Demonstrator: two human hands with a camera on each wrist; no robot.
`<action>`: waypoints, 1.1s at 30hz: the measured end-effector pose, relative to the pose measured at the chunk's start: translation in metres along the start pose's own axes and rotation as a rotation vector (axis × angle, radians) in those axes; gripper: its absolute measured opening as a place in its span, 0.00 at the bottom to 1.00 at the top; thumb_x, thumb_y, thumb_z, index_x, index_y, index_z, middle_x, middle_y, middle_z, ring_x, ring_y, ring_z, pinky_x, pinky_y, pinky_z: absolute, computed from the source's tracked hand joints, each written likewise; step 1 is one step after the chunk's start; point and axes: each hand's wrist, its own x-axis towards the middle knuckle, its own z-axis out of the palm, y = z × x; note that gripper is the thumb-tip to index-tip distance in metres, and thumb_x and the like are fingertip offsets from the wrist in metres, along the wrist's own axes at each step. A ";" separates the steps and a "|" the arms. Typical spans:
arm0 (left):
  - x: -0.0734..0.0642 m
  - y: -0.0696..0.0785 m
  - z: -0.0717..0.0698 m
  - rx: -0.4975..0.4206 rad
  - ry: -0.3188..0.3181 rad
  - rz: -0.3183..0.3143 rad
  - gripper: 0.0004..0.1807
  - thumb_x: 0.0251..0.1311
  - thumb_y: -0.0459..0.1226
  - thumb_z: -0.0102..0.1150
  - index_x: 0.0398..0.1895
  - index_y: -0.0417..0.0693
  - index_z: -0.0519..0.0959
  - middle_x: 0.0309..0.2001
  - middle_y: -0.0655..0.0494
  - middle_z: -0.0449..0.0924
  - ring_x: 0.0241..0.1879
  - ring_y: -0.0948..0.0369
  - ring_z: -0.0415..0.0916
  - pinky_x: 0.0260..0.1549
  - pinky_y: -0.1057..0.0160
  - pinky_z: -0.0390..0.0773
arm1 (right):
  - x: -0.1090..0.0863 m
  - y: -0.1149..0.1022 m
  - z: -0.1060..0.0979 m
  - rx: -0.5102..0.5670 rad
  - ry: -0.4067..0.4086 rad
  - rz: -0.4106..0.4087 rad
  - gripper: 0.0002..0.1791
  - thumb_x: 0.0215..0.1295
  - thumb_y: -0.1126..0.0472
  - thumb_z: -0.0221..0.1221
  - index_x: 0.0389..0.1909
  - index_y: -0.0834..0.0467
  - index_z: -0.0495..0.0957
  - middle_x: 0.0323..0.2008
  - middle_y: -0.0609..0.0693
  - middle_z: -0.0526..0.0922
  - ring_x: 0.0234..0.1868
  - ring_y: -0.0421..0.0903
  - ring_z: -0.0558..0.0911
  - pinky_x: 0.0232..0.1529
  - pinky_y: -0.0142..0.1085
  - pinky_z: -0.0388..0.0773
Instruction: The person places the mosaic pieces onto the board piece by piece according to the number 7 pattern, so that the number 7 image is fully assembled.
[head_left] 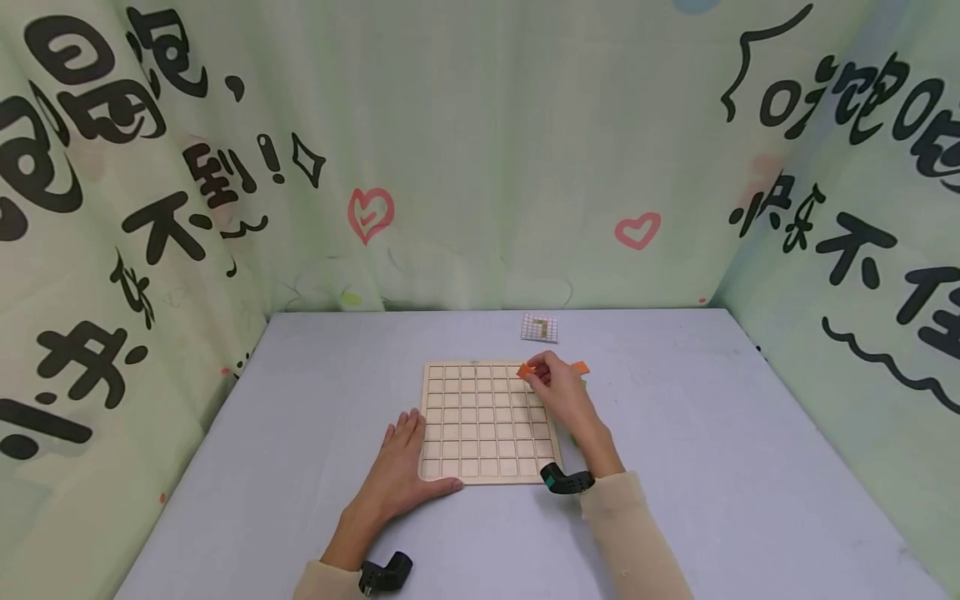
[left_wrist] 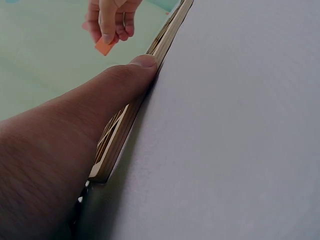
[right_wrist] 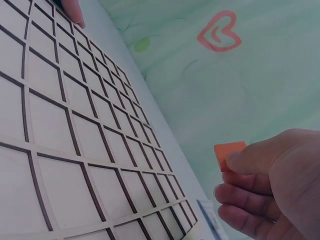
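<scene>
A pale wooden grid board (head_left: 480, 425) lies flat on the table, its squares bare where they show. At its near left corner rests my left hand (head_left: 397, 475), fingers along the left side and thumb (left_wrist: 142, 62) against the near edge. Over the far right part of the board, my right hand (head_left: 566, 396) pinches a small orange tile (right_wrist: 227, 151) between thumb and fingers. The right wrist view shows that tile held up off the grid. Another orange piece (head_left: 580, 367) lies just beyond the right hand, partly hidden by it.
A small card with a printed grid (head_left: 540, 327) sits behind the board, near the table's far edge. Bits of green (head_left: 574, 440) peek out by the board's right side, mostly behind the right arm. Curtains with lettering and hearts (head_left: 371, 215) surround the white table (head_left: 720, 467).
</scene>
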 end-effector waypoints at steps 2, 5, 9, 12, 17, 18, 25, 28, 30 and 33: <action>0.000 0.000 0.000 0.001 -0.001 -0.001 0.68 0.44 0.70 0.67 0.77 0.31 0.53 0.79 0.37 0.49 0.80 0.44 0.43 0.80 0.45 0.46 | 0.000 -0.001 0.001 0.000 0.003 -0.007 0.12 0.70 0.63 0.60 0.51 0.62 0.77 0.43 0.57 0.83 0.43 0.50 0.82 0.47 0.43 0.83; 0.000 0.000 0.001 0.001 0.000 0.000 0.69 0.44 0.70 0.67 0.77 0.32 0.53 0.79 0.37 0.49 0.80 0.44 0.43 0.80 0.45 0.46 | 0.000 -0.002 0.003 -0.004 0.007 -0.019 0.11 0.70 0.63 0.60 0.50 0.62 0.77 0.41 0.56 0.83 0.41 0.49 0.82 0.44 0.41 0.83; 0.000 -0.001 0.001 0.002 -0.001 -0.001 0.69 0.44 0.70 0.67 0.77 0.32 0.53 0.79 0.38 0.49 0.81 0.45 0.43 0.80 0.45 0.46 | 0.001 -0.004 0.007 -0.001 0.009 -0.034 0.11 0.70 0.63 0.60 0.50 0.61 0.78 0.40 0.56 0.83 0.40 0.48 0.82 0.43 0.40 0.82; 0.000 -0.001 0.001 0.003 0.001 0.001 0.69 0.44 0.71 0.67 0.77 0.32 0.53 0.79 0.38 0.49 0.80 0.45 0.43 0.80 0.45 0.46 | 0.003 -0.004 0.010 -0.006 0.001 -0.037 0.11 0.71 0.62 0.60 0.50 0.61 0.78 0.39 0.55 0.84 0.39 0.48 0.82 0.43 0.40 0.83; 0.001 -0.002 0.002 0.011 -0.001 0.003 0.69 0.44 0.71 0.66 0.77 0.32 0.54 0.79 0.38 0.49 0.80 0.45 0.44 0.80 0.45 0.46 | 0.006 -0.004 0.016 -0.024 -0.010 -0.027 0.11 0.71 0.62 0.59 0.51 0.60 0.78 0.39 0.54 0.84 0.39 0.47 0.82 0.43 0.39 0.82; 0.001 -0.002 0.002 0.012 -0.001 0.003 0.69 0.44 0.71 0.67 0.77 0.32 0.54 0.79 0.38 0.50 0.80 0.45 0.44 0.80 0.45 0.46 | 0.006 -0.005 0.016 -0.025 -0.010 -0.025 0.11 0.71 0.62 0.59 0.51 0.60 0.78 0.39 0.54 0.84 0.39 0.47 0.82 0.43 0.39 0.83; 0.001 -0.001 0.002 0.018 0.003 0.001 0.68 0.44 0.71 0.67 0.77 0.32 0.54 0.79 0.38 0.50 0.80 0.45 0.44 0.80 0.46 0.46 | 0.008 -0.008 0.021 -0.012 -0.011 -0.062 0.11 0.71 0.62 0.60 0.51 0.60 0.79 0.40 0.54 0.84 0.40 0.48 0.82 0.43 0.42 0.83; 0.001 -0.001 0.001 0.016 0.007 0.004 0.68 0.44 0.71 0.67 0.77 0.32 0.54 0.79 0.37 0.51 0.80 0.44 0.44 0.79 0.45 0.47 | 0.009 -0.008 0.024 -0.009 -0.018 -0.067 0.11 0.71 0.61 0.60 0.51 0.59 0.79 0.39 0.54 0.84 0.40 0.48 0.83 0.43 0.42 0.83; 0.000 0.000 0.001 0.016 0.007 0.004 0.68 0.44 0.71 0.67 0.77 0.32 0.54 0.79 0.37 0.51 0.80 0.44 0.44 0.79 0.45 0.47 | 0.010 -0.008 0.027 0.000 -0.027 -0.055 0.11 0.71 0.60 0.60 0.51 0.58 0.79 0.39 0.53 0.84 0.40 0.47 0.83 0.43 0.42 0.83; 0.000 0.000 0.001 0.015 0.006 0.004 0.68 0.44 0.71 0.66 0.77 0.32 0.54 0.79 0.37 0.50 0.80 0.44 0.44 0.79 0.45 0.47 | 0.011 -0.008 0.031 0.015 -0.035 -0.041 0.10 0.72 0.60 0.60 0.50 0.57 0.80 0.39 0.53 0.84 0.40 0.47 0.82 0.43 0.41 0.83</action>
